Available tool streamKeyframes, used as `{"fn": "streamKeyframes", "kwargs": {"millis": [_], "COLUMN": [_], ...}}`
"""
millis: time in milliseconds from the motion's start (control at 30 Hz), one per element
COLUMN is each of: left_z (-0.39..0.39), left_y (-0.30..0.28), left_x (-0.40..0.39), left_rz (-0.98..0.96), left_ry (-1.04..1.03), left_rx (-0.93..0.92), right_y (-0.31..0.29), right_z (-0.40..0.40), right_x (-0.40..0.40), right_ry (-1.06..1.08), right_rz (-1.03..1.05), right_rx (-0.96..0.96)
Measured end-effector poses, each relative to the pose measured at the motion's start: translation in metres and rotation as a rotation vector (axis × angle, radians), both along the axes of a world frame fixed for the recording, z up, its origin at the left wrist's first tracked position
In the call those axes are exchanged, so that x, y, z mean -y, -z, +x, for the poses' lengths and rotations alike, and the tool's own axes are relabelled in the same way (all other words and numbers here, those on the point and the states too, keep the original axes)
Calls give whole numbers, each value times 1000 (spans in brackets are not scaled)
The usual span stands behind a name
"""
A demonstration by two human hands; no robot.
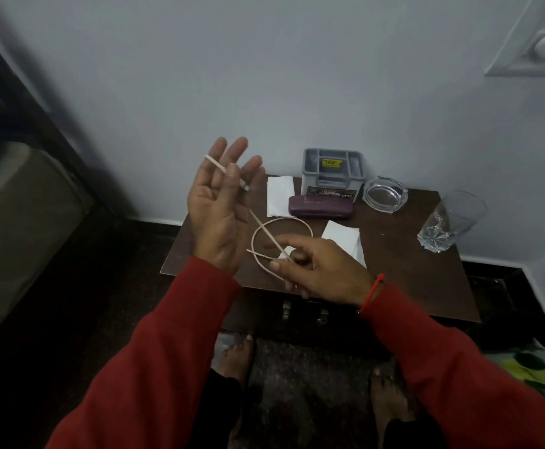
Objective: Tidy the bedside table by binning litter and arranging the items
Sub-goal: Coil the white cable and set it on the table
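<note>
Cable-coiling step at the bedside table, midway through the arranging.

Thin pale pink cable (282, 222) runs from the left hand (219, 202), raised palm-up with fingers straight and the cable's end laid across them, down to the right hand (316, 270), which pinches a loop above the dark brown wooden bedside table (410, 273). Next, I judge, further turns need winding before setting it down. Behind lie two white paper tissues (280, 194), probably litter, a purple oblong spectacle case (320, 206), a grey plastic compartment organiser (332, 171), a clear glass ashtray (385, 194) and, far right, a clear cut-glass tumbler (452, 220); the near tissue crowds the spot below the loop.
</note>
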State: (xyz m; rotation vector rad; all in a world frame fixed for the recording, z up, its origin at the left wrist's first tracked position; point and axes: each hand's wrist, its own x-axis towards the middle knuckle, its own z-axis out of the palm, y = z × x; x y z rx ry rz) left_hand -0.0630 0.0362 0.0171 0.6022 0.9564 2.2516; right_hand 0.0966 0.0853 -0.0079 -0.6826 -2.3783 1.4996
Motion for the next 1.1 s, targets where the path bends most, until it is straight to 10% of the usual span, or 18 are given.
{"fn": "streamKeyframes", "kwargs": {"millis": [200, 400, 733, 1100], "left_z": [-8, 4, 28, 16], "left_y": [17, 19, -1, -13], "left_x": [4, 7, 4, 13], "left_rz": [-349, -600, -391, 228], "left_ry": [-191, 50, 928, 1035], "left_rx": [-777, -970, -135, 379], "right_y": [-12, -20, -27, -4], "right_z": [5, 8, 16, 5], "right_x": [-13, -25, -41, -19], "right_ry": [210, 296, 377, 151], "right_rz": [177, 370, 410, -44], "right_rx": [-223, -359, -492, -45]}}
